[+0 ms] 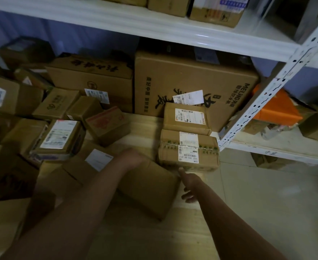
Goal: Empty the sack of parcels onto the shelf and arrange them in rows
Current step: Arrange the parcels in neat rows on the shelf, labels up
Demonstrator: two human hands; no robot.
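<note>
Left of the plain box: loose parcels (58, 139) lie jumbled at odd angles, not yet in rows.
Left hand: your left hand (133, 156) rests on the far edge of the plain box (150, 186); finger state is hidden, so you cannot tell.
Right hand: your right hand (191, 182) is open, one finger out at its right corner, likely steering it.
Right of the plain box: two labelled parcels (188, 147) form a row; shelf board (135, 126) beyond it is bare.
Sack: not visible.

Light: dim, warm, strongest on the upper shelf (154, 25) edge, where glare is seen | Shadow: left pile of boxes (13, 128) and both forearms darkened | Blur: soft throughout, labels barely legible | Distortion: wide-angle bending toward frame edges
</note>
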